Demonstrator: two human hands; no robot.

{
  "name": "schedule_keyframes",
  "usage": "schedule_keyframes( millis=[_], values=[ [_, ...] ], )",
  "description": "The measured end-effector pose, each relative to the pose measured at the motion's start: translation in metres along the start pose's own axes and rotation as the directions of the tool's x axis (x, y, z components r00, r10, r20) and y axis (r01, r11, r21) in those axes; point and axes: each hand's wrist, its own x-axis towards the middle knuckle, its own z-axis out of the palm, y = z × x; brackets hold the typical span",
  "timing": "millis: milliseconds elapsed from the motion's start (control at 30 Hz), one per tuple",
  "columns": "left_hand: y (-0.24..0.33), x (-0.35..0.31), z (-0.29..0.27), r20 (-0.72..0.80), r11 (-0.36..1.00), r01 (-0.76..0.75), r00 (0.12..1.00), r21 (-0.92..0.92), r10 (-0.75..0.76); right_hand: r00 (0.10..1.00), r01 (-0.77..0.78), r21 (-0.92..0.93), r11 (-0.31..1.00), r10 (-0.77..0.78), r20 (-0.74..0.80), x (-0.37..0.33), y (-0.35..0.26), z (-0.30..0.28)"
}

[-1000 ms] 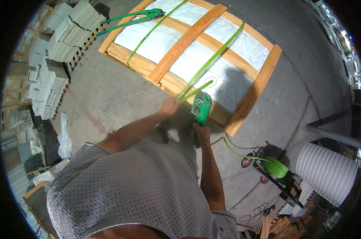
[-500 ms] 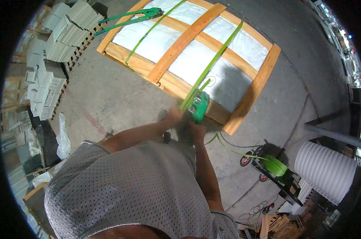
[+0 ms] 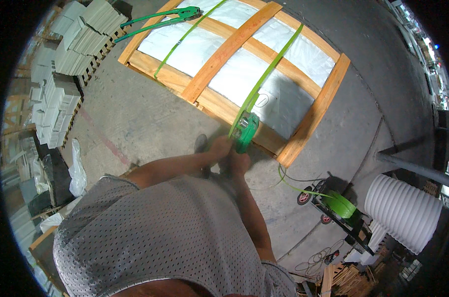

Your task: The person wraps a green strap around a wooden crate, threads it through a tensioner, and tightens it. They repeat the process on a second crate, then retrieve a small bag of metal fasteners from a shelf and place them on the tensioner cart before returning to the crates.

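A green strapping tensioner (image 3: 246, 134) rests against the near edge of a wooden crate (image 3: 194, 99) wrapped in white sheeting. My right hand (image 3: 238, 162) is closed around the tensioner's lower end. Just left of it, my left hand (image 3: 220, 148) is closed at the green strap (image 3: 270, 73), which runs over the crate top down to the tool; its fingers are partly in shadow. A second green strap (image 3: 181, 41) crosses the crate farther left. Beside it, a green long-handled sealer (image 3: 185, 14) lies on the crate's far left corner, its handles sticking out past the edge.
To the right stands a wheeled cart (image 3: 353, 230) carrying a reel of green strap (image 3: 340, 204), whose strap trails toward the crate. A white ribbed roll (image 3: 402, 213) stands beyond it. Stacked pale boxes (image 3: 58, 111) line the left. Wood pieces (image 3: 350, 282) lie at lower right.
My right hand and the lower end of the tensioner have moved slightly left, closer to my left hand. The short strap end by the tool now lies nearer the main strap.
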Motion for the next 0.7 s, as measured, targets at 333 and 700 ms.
schedule_keyframes(
  millis=[333, 700],
  values=[
    [-0.017, 0.047, 0.009, 0.202, 0.983, 0.017, 0.979, -0.183, 0.02, 0.965, 0.136, -0.046, 0.99, -0.142, -0.219, 0.032, 0.005, 0.014],
    [0.005, 0.008, -0.043, -0.025, 0.975, -0.222, 0.975, -0.009, 0.221, 0.979, 0.016, -0.058, 0.998, -0.027, -0.204, 0.071, 0.016, 0.035]
  ],
)
